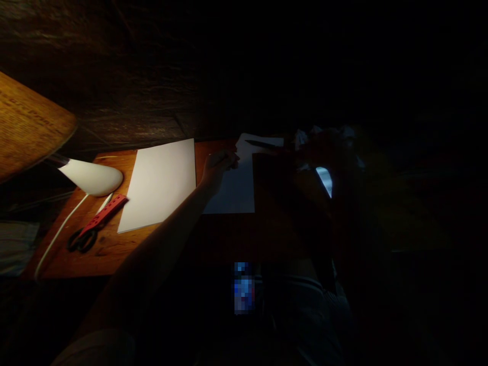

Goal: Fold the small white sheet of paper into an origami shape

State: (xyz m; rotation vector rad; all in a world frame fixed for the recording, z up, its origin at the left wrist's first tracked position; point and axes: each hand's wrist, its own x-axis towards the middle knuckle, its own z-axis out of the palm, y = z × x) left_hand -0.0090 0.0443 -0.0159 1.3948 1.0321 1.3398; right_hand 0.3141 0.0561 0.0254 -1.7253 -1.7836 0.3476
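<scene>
My left hand (220, 163) is closed, its fingers curled at the edge of a white sheet of paper (253, 140) that it appears to pinch. Below that hand lies another sheet (234, 190), dim and bluish in the shadow. A slim dark pointed tool (260, 145) crosses over the upper paper, its tip to the left. It reaches back to my right hand (305, 151), which is mostly lost in the dark and seems to grip it. Exactly what kind of tool this is cannot be made out.
A stack of white paper (162, 183) lies lamplit on the wooden table (110, 259). Left of it are black-handled scissors (84, 239), a red slotted strip (107, 211) and a white lamp base (97, 178) with its cord. Crumpled white pieces (346, 133) and a bright patch (325, 181) show right.
</scene>
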